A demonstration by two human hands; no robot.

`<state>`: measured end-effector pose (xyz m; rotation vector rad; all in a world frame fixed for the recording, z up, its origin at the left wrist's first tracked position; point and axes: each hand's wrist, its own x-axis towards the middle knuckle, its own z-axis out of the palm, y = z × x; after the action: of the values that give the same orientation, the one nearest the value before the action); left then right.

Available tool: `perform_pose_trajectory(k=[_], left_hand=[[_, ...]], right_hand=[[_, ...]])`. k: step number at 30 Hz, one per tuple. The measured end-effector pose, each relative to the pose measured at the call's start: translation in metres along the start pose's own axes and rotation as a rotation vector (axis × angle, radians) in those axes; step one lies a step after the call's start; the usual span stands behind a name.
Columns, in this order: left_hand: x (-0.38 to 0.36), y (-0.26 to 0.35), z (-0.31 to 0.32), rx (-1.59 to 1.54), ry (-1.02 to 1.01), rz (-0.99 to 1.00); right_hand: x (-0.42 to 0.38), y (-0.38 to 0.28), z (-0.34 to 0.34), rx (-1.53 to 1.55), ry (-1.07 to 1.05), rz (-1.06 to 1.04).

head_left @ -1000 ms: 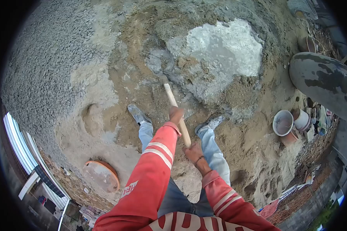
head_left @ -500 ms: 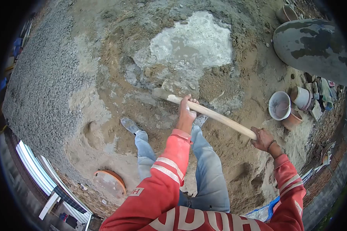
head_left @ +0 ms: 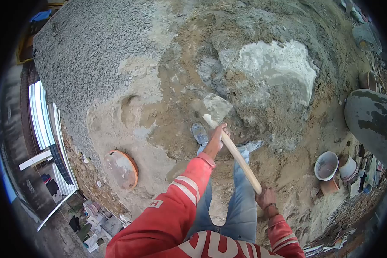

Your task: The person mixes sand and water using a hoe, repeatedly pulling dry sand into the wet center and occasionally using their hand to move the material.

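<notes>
A long wooden handle slants across the front of my legs, with a flat, mortar-smeared hoe blade at its upper end. My left hand is wrapped round the handle just below the blade. Near the handle's lower end, my right hand grips it, a dark band on the wrist. The blade is over damp, sandy ground, left of a pale wet puddle ringed by grey-brown mix.
Grey gravel spreads at the upper left. An orange-rimmed tub lies at lower left. On the right are a large grey drum, a white bucket and another bucket. My shoes stand just below the blade.
The view has turned left, so the puddle and buckets appear further right. The handle is steeper, and the blade's flat face now shows. Both hands keep their grip.
</notes>
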<state>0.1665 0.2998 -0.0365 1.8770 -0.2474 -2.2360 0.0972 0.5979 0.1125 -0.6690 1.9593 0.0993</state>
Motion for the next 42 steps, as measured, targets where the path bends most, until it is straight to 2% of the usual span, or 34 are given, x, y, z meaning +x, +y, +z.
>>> perform_pose_trajectory(k=[2, 3, 4, 5, 6, 7, 11, 14, 16, 18, 20, 22, 24, 27, 29, 31, 32, 34, 35, 37, 38, 40, 41, 42], left_hand=[[0.035, 0.059, -0.028, 0.062, 0.046, 0.158], [0.032, 0.101, -0.022, 0.154, 0.136, 0.256], [0.035, 0.137, -0.021, 0.195, 0.130, 0.370], [0.051, 0.169, -0.024, 0.268, 0.143, 0.448], [0.047, 0.196, -0.013, 0.315, 0.201, 0.450], [0.071, 0.215, -0.017, 0.396, 0.211, 0.571], [0.147, 0.260, -0.023, 0.822, 0.316, 0.706], [0.162, 0.243, -0.017, 0.954, 0.319, 0.565], [0.156, 0.212, -0.015, 1.163, 0.332, 0.547], [0.167, 0.172, -0.023, 1.245, 0.408, 0.562], [0.099, 0.148, -0.003, 1.197, 0.243, 0.317], [0.157, 0.086, -0.034, 1.130, 0.294, 0.558], [0.127, 0.064, -0.030, 1.118, 0.336, 0.521], [0.114, 0.025, -0.058, 1.158, 0.287, 0.432], [0.088, 0.007, -0.066, 1.183, 0.276, 0.415], [0.052, 0.014, -0.067, 0.949, 0.268, 0.169], [0.052, 0.013, -0.076, 0.941, 0.266, 0.161], [0.066, -0.001, -0.094, 0.992, 0.085, 0.015], [0.074, -0.007, -0.098, 0.988, 0.057, 0.021], [0.080, -0.029, -0.106, 0.801, -0.111, -0.066], [0.072, -0.034, -0.102, 0.803, -0.153, -0.069], [0.062, -0.045, -0.093, 0.487, -0.209, -0.204], [0.056, -0.054, -0.090, 0.498, -0.234, -0.209], [0.053, -0.063, -0.087, 0.366, -0.208, -0.268]], right_hand=[[0.033, -0.075, 0.026, 0.138, 0.032, -0.092], [0.054, -0.117, 0.038, 0.201, 0.145, -0.098], [0.077, -0.161, 0.037, 0.231, 0.152, -0.080], [0.105, -0.205, 0.017, 0.318, 0.041, -0.076], [0.135, -0.239, 0.015, 0.343, 0.090, -0.114], [0.170, -0.267, 0.013, 0.399, 0.175, -0.220], [0.300, -0.343, 0.001, 0.444, 0.200, -0.390], [0.309, -0.338, 0.015, 0.464, 0.188, -0.279], [0.288, -0.315, 0.030, 0.458, 0.220, -0.227], [0.259, -0.296, 0.042, 0.468, 0.271, -0.171], [0.231, -0.274, 0.043, 0.446, 0.258, -0.108], [0.210, -0.243, 0.055, 0.341, 0.223, -0.042], [0.196, -0.218, 0.066, 0.254, 0.224, -0.032], [0.160, -0.200, 0.073, 0.185, 0.157, 0.007], [0.136, -0.197, 0.075, 0.157, -0.006, 0.096], [0.120, -0.199, 0.093, 0.109, 0.036, 0.083], [0.114, -0.201, 0.101, 0.069, 0.066, 0.066], [0.102, -0.212, 0.099, 0.096, 0.018, 0.117], [0.101, -0.215, 0.093, 0.138, -0.015, 0.163], [0.099, -0.209, 0.087, 0.148, 0.017, 0.169], [0.095, -0.202, 0.082, 0.160, 0.021, 0.154], [0.092, -0.184, 0.063, 0.160, 0.019, 0.161], [0.088, -0.175, 0.057, 0.170, -0.019, 0.138], [0.081, -0.167, 0.050, 0.177, -0.004, 0.151]])
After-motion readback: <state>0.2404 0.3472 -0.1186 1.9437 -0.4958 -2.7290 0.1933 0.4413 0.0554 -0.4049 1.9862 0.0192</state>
